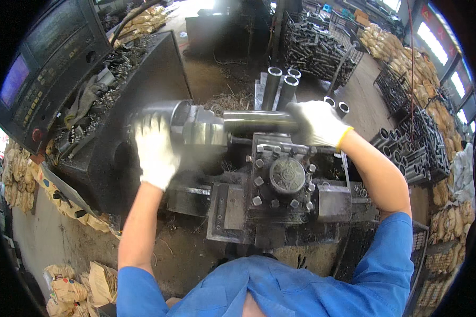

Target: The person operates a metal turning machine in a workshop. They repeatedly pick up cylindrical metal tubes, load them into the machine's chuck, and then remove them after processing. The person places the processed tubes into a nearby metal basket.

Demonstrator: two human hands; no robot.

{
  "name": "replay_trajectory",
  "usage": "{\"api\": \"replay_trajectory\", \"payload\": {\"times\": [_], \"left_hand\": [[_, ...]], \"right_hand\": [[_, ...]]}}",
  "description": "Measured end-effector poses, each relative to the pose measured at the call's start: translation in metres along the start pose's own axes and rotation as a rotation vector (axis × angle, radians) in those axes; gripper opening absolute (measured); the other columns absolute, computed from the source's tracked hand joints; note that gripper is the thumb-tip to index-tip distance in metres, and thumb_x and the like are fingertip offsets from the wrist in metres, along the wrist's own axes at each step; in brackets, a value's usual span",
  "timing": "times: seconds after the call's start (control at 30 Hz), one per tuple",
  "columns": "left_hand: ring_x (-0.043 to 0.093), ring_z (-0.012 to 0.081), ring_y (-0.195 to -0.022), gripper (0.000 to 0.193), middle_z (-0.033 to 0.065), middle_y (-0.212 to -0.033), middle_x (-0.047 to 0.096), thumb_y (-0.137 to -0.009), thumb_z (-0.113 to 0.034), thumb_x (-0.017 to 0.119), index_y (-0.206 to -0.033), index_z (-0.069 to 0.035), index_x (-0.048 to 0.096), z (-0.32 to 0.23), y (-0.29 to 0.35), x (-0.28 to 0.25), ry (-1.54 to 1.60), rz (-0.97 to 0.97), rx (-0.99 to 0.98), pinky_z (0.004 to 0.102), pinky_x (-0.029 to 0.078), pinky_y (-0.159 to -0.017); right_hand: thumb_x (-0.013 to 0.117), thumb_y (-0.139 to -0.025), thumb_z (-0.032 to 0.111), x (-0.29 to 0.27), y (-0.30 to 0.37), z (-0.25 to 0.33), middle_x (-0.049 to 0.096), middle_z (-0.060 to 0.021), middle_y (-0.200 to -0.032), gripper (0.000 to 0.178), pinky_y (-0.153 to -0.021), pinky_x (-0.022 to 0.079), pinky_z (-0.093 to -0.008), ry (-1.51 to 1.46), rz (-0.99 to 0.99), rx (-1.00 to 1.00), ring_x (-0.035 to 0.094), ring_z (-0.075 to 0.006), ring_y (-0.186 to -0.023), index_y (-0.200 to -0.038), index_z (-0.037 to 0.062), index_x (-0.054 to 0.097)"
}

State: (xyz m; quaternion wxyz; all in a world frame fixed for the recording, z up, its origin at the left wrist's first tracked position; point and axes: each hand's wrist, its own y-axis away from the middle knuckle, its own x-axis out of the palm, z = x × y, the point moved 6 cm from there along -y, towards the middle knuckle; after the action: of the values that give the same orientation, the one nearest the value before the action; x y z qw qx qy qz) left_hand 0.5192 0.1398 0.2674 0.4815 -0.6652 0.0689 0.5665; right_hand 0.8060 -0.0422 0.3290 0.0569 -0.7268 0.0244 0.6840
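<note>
A smooth steel tube (256, 121) lies level, its left end at the jaws of a lathe chuck (202, 128). My right hand (321, 124), in a white glove, is wrapped round the tube's right end and hides that end. Against the chuck's left side lies my left hand (156, 148), also gloved, with its fingers stretched out flat. Below the tube stands the square tool post (286, 177), ringed with bolts and topped by a round cap. Whether the tube reaches inside the jaws is hidden.
Upright tubes (272, 87) stand just behind the tool post. At left is a control panel (34, 100) beside a chip-strewn machine top (108, 84). Wire crates of metal parts (317, 50) fill the back right, with more tubes (399, 150) at right. Sacks (69, 290) lie lower left.
</note>
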Motion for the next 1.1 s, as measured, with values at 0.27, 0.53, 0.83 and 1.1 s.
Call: {"api": "replay_trajectory", "payload": {"times": [0.27, 0.53, 0.83, 1.1], "left_hand": [[0.059, 0.0378, -0.133, 0.092, 0.0236, -0.138, 0.064, -0.06, -0.038, 0.093, -0.134, 0.003, 0.059, 0.044, -0.056, 0.058, -0.171, 0.37, 0.122, 0.0474, 0.039, -0.119], [0.058, 0.0399, -0.134, 0.057, 0.02, -0.141, 0.064, -0.082, -0.011, 0.083, -0.136, -0.004, 0.066, 0.007, 0.102, -0.018, 0.391, -0.174, 0.001, 0.0504, 0.043, -0.117], [0.049, 0.0181, -0.058, 0.036, 0.0011, -0.073, 0.052, -0.109, -0.048, 0.052, -0.089, -0.017, 0.055, 0.142, 0.456, 0.097, 1.333, -0.812, -1.845, 0.0365, 0.045, -0.057], [0.04, 0.017, -0.048, 0.042, -0.0048, -0.063, 0.046, -0.105, -0.058, 0.05, -0.083, -0.021, 0.055, 0.209, 0.45, 0.083, 1.711, -0.608, -1.849, 0.0345, 0.032, -0.048]], "right_hand": [[0.077, -0.07, 0.027, 0.132, -0.053, -0.019, 0.074, -0.0263, -0.08, 0.032, -0.071, 0.062, -0.0496, -0.04, 0.328, -0.023, 0.077, -0.0401, -0.077, -0.087, 0.0009, 0.079], [0.085, -0.068, 0.027, 0.22, -0.061, -0.059, 0.076, -0.0252, -0.096, 0.049, -0.081, 0.057, -0.0496, -0.423, 0.222, -0.226, 0.073, -0.0424, -0.093, -0.107, -0.0002, 0.074], [0.081, -0.066, 0.028, 0.198, -0.107, 0.001, 0.075, -0.0258, -0.088, 0.046, -0.074, 0.059, -0.0473, -0.236, 0.509, -0.149, 0.076, -0.0365, -0.077, -0.098, -0.0037, 0.075], [0.075, -0.091, 0.037, 0.158, -0.164, 0.066, 0.072, -0.0157, -0.119, 0.063, -0.1, 0.053, -0.037, -0.825, 0.551, -0.146, 0.068, -0.0263, -0.109, -0.135, -0.0035, 0.057]]}}
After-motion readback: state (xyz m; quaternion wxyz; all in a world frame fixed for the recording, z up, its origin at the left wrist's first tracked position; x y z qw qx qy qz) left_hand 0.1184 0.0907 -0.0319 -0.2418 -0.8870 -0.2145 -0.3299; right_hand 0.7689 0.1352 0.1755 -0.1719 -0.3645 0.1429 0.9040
